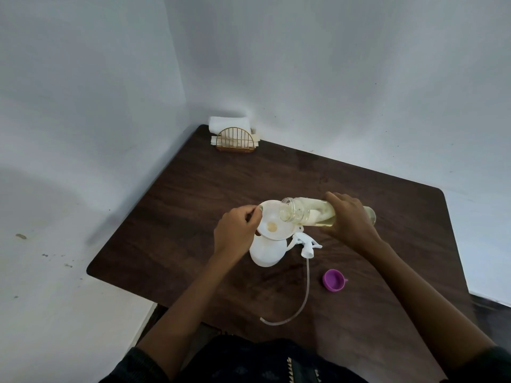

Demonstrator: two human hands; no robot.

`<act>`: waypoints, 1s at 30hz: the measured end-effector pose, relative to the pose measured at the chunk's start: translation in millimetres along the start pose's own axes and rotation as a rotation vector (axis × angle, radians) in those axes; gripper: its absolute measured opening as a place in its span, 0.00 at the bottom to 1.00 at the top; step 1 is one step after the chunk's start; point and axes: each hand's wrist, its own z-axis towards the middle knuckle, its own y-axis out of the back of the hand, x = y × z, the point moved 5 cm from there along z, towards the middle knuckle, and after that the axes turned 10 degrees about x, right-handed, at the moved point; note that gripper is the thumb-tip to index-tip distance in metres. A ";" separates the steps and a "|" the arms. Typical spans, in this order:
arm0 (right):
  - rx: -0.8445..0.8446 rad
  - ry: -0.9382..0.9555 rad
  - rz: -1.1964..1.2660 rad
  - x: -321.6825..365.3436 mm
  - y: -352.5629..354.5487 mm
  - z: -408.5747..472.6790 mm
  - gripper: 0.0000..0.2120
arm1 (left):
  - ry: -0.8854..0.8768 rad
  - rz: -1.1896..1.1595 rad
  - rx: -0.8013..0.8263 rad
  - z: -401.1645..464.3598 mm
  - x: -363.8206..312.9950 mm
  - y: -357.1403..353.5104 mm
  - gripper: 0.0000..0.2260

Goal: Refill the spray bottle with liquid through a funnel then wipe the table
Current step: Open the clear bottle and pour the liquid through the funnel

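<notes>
Step in hand: pouring, judged from the tilt of the clear plastic refill bottle of pale yellow liquid (318, 214) over the white plastic funnel (273, 223)
Right hand (347, 219): its fingers are curled round the body of the refill bottle, which lies almost level with its open mouth over the funnel's bowl
Left hand (235, 232): its fingers pinch the near-left rim of the funnel and steady it
Spray bottle: the squat white plastic spray bottle (266, 251) stands upright near the middle of the dark wood-grain surface (193, 189), with the funnel seated in its neck
Liquid: a small yellowish pool sits at the funnel's throat; I cannot tell whether a stream is falling
Loose parts: the white trigger spray head with its long clear dip tube (305, 246) lies just right of the spray bottle, the tube trailing toward the near edge; a purple plastic cap (334, 280) lies further right, apart from it
Wiping supply: white napkins in a gold wire holder (235, 136) stand at the far left corner
Risk: a steeper tilt could flood the funnel faster than it drains and spill over the rim
Risk: the wide funnel makes the bottle top-heavy, so a slackened pinch could tip it
Risk: the refill bottle's mouth sits near the funnel's right rim, so drift could send liquid onto the spray head
</notes>
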 end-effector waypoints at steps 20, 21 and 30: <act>0.009 -0.002 0.002 2.1 1.1 0.6 0.20 | -0.008 -0.009 0.004 0.0 3.2 0.3 0.16; 0.012 -0.001 0.000 2.1 1.3 0.8 0.20 | -0.008 -0.010 0.004 0.2 3.5 0.1 0.16; 0.008 -0.001 -0.013 1.9 2.2 2.2 0.20 | -0.023 -0.014 -0.005 1.6 4.6 -1.1 0.15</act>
